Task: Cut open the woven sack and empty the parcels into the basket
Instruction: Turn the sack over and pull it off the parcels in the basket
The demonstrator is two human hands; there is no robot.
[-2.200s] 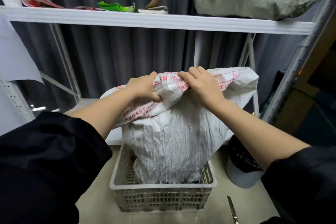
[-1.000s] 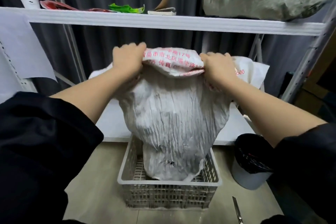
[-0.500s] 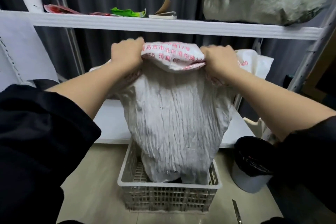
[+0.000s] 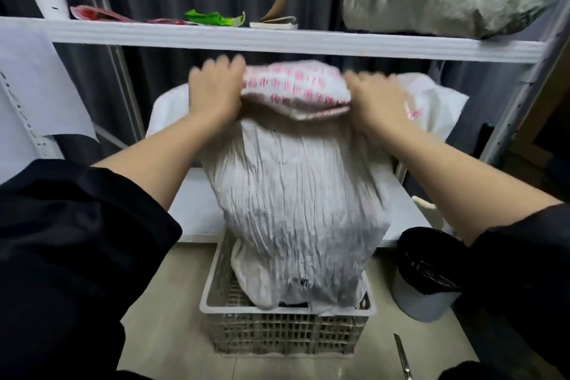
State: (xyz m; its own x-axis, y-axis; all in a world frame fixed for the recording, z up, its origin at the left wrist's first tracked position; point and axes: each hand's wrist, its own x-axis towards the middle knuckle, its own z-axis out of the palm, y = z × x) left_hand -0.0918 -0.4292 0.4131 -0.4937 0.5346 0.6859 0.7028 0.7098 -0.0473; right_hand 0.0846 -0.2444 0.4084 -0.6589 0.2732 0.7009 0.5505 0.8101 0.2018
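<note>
The sack's bunched, red-printed end is gripped by the left hand (image 4: 216, 92) and right hand (image 4: 377, 101), side by side. The sack (image 4: 302, 203) is hung upright below them, mouth down inside the basket (image 4: 287, 339).

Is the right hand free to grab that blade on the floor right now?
Probably not: the right hand grips the sack held over the basket, and the blade lies well below it.

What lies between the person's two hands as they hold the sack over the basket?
In the head view, a bunched fold of the sack, printed in red, spans from the left hand to the right hand; both grip it.
</note>
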